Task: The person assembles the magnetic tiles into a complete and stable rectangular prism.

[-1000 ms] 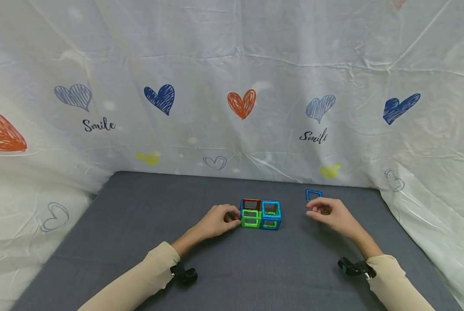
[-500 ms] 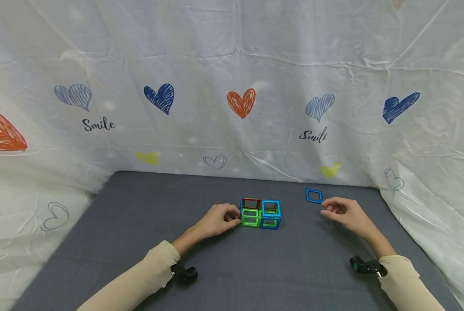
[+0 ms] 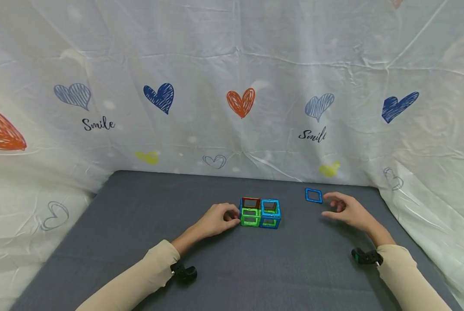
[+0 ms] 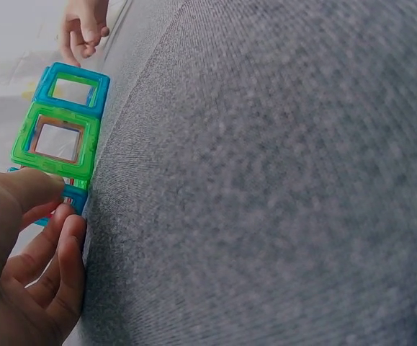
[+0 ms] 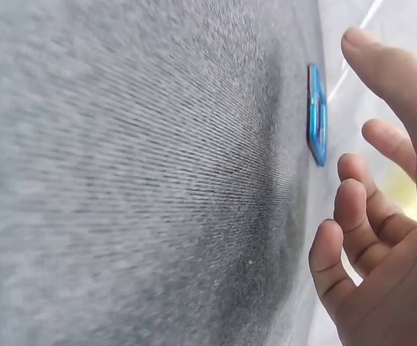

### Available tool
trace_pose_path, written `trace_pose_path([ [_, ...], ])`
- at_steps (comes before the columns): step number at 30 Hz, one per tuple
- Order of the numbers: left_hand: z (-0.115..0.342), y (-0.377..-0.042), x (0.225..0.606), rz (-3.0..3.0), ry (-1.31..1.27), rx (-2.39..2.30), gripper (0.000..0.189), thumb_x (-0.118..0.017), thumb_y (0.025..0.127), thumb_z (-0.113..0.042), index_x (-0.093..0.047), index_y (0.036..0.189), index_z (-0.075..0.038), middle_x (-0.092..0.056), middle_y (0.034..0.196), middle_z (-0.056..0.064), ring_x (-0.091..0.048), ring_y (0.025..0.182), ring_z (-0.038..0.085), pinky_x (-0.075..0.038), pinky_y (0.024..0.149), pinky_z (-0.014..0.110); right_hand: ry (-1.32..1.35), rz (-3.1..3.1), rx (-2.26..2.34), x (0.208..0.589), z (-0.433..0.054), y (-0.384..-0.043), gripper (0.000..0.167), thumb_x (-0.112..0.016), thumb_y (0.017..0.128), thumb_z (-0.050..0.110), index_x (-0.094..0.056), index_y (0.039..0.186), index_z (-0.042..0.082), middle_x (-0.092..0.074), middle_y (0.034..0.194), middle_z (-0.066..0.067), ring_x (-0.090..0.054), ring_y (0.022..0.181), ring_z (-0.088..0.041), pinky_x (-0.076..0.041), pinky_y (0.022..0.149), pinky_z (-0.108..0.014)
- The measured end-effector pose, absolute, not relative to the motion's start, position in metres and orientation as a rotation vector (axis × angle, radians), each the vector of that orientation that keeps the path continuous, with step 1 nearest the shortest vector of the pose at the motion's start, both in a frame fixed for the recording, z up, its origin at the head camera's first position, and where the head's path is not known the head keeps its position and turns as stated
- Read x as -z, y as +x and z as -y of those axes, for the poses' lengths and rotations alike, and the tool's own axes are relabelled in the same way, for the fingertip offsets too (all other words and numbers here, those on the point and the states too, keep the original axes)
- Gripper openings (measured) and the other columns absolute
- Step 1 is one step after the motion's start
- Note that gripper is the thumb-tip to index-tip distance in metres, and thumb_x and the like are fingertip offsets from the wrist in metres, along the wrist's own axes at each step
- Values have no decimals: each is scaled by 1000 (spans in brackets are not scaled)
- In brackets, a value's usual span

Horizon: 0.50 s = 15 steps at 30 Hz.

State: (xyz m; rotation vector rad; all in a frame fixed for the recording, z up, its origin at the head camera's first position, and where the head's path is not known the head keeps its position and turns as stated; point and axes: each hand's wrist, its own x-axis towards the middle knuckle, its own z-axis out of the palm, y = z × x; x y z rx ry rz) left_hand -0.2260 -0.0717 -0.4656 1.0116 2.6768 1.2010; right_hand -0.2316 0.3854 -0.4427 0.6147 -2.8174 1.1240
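A small structure of magnetic tiles (image 3: 260, 214), with green, blue and red square frames, stands on the grey-covered table in the head view. At its left end, my left hand (image 3: 216, 220) pinches a blue tile (image 4: 73, 193) between thumb and fingers, as the left wrist view shows. A loose blue square magnetic tile (image 3: 314, 201) lies flat at the table's back right. Just right of this tile hovers my right hand (image 3: 350, 210); its thumb and fingers are spread apart and hold nothing. The right wrist view shows the loose tile (image 5: 314, 119) beyond the thumb.
The dark grey cloth (image 3: 232, 268) covers the table. Behind it hangs a white curtain (image 3: 200, 52) printed with hearts and lettering. A black wrist strap (image 3: 184, 273) sits on the left wrist and another strap (image 3: 365, 256) on the right.
My right hand has moved right, off the loose blue tile, which lies uncovered now, and its thumb and fingers have spread. The left hand and the structure have stayed put.
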Motion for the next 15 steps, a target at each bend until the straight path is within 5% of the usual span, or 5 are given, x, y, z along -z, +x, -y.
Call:
trace_pose_path([
  [7,71,-227,466,-2688,1020,-1168,10,-74,95,-10,-73,105,-11,-67,99,-2,-64,78,6,-54,69,26,512,2940,-1061,445,-384,-245,68,-87,84,31,-57,138,2,-57,102,-14,-50,76,-24,-44,65,-36],
  [15,72,-227,466,-2687,1008,-1158,10,-74,96,-11,-73,105,-11,-67,99,-1,-64,79,6,-54,70,26,523,2953,-1055,443,-379,-260,66,-87,84,29,-58,136,2,-57,102,-14,-48,75,-23,-43,66,-36],
])
